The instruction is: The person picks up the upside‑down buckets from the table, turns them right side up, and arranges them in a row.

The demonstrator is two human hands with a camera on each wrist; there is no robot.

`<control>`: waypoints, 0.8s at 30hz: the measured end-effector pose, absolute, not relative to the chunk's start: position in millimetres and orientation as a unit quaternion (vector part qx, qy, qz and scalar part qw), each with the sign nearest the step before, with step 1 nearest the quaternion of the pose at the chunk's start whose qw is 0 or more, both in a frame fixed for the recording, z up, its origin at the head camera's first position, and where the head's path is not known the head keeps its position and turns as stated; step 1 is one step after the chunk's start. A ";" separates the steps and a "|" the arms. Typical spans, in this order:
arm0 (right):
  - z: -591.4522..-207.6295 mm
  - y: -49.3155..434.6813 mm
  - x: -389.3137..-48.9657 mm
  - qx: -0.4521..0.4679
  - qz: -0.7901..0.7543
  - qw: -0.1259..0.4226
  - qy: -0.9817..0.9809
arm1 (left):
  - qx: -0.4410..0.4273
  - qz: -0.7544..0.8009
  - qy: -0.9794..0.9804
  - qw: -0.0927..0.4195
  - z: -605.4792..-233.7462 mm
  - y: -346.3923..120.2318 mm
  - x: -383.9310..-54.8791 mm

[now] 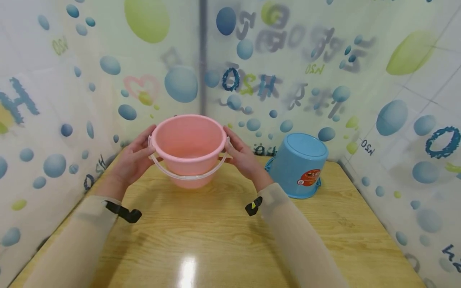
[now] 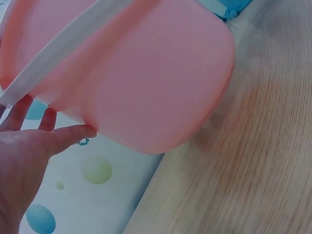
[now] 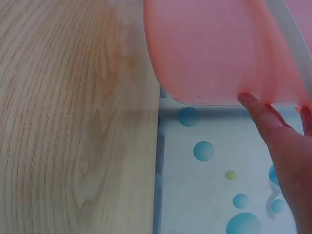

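Note:
A pink bucket (image 1: pixel 192 170) is held by both hands near the far edge of the table, mouth up, its base close over the wood. Its white handle (image 1: pixel 187 177) hangs down across the near side. The left hand (image 1: pixel 129 162) grips the bucket's left side at the rim, beside the handle's end; in the left wrist view its fingers (image 2: pixel 73 136) press against the pink wall. Opposite it, the right hand (image 1: pixel 245 156) grips the right side at the rim. Fingers (image 3: pixel 258 112) of that hand touch the wall below the rim in the right wrist view.
An upside-down blue bucket (image 1: pixel 299 164) with a red label stands right of the pink one, behind the right forearm. The wooden table (image 1: pixel 201 236) meets curtain-like sheets (image 1: pixel 230 72) printed with dots and letters at the back and sides.

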State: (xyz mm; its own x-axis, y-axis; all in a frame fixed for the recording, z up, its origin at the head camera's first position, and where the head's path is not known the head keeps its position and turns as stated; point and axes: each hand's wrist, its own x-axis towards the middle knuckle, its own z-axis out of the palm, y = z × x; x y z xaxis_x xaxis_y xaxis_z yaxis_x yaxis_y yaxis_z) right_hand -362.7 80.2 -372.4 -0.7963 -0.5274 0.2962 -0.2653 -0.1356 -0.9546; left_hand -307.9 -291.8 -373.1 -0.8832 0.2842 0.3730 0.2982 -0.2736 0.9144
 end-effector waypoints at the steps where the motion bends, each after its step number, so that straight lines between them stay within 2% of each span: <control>1: -372.7 79.6 -364.1 -0.299 -0.694 0.097 0.647 | -0.239 -0.761 -0.603 0.004 -373.0 -291.2 -309.7; 12: -389.2 68.8 -381.7 -0.236 -0.732 0.101 0.631 | -0.178 -0.760 -0.625 0.001 -385.9 -285.6 -335.2; 24: -397.3 60.9 -385.6 -0.217 -0.721 0.101 0.651 | -0.126 -0.723 -0.679 -0.011 -390.6 -286.0 -337.6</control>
State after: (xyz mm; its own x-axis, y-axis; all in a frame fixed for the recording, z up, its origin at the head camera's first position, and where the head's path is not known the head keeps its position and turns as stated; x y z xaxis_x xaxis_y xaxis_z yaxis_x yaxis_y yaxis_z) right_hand -385.6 60.9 -397.3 -0.8854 -0.4283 0.1807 -0.1363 -0.1324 -0.9818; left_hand -337.6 -286.0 -390.6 -0.9678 0.1877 0.1676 0.1555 -0.0775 0.9848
